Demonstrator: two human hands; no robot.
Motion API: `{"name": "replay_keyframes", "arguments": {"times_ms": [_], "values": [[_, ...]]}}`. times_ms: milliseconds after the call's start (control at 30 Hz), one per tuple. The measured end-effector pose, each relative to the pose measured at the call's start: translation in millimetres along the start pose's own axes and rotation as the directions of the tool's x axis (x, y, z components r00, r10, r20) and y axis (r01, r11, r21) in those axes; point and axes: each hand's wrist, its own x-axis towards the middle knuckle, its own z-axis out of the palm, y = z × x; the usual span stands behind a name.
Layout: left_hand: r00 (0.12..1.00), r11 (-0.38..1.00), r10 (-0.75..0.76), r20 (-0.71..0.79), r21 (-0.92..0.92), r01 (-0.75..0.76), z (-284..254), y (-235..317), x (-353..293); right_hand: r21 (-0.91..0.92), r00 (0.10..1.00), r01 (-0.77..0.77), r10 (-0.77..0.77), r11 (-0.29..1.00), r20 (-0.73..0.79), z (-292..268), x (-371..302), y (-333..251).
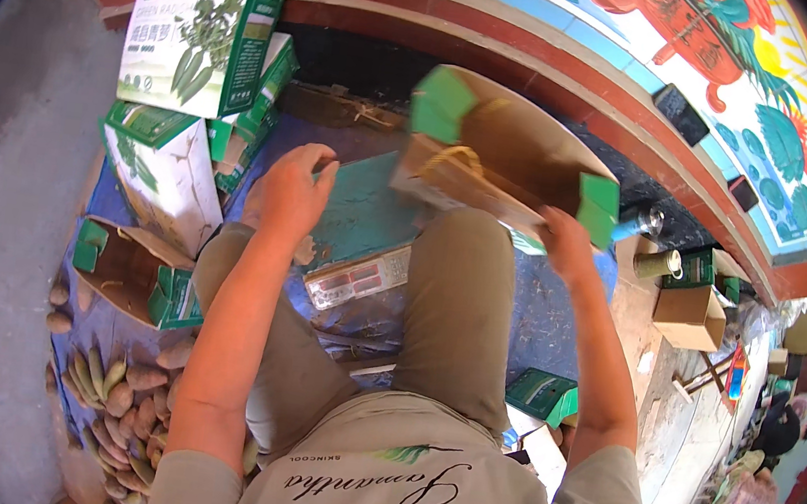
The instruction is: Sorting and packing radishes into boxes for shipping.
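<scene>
My right hand (567, 244) grips the near edge of an open cardboard box (536, 158) with green flaps. The box is tilted above the far side of a digital scale and slightly blurred; a yellow rope handle (453, 160) shows in it. My left hand (296, 189) is raised over the left edge of the scale, thumb and fingers apart, with nothing visible between them. The scale has a teal platform (359, 201) and a pale display panel (356, 282), and stands between my knees.
Stacked white and green cartons (187, 44) stand at the left, above an open carton (124, 268). Sweet potatoes and green radishes (127, 410) lie in a heap at lower left. At right are a roll of tape (657, 264), a brown carton (690, 317) and a stool (705, 378).
</scene>
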Motion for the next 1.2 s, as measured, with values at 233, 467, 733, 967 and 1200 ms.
{"name": "replay_keyframes", "arguments": {"times_ms": [233,467,733,967,1200], "values": [[0.975,0.970,0.180,-0.130,0.187,-0.154,-8.9,2.9,2.8,-0.078,0.934,0.345,-0.333,0.935,0.131,42.0,87.6,-66.5],[0.946,0.956,0.118,0.303,0.225,-0.191,-2.4,-7.1,-5.9,-0.020,0.852,0.492,-0.476,0.870,0.218,77.7,126.2,-109.8],[0.829,0.892,-0.061,0.556,0.403,-0.205,4.8,-24.0,-15.9,-0.025,0.774,0.564,-0.518,0.825,0.363,99.0,130.8,-134.6],[0.770,0.887,-0.131,0.625,0.421,-0.191,16.1,-26.1,-17.4,0.289,0.944,0.297,-0.324,0.910,0.053,73.8,108.9,-120.0],[0.754,0.885,-0.130,0.644,0.418,-0.204,15.2,-22.9,-17.9,0.193,0.970,-0.092,0.131,0.977,-0.203,33.1,-16.6,-19.1]]}}
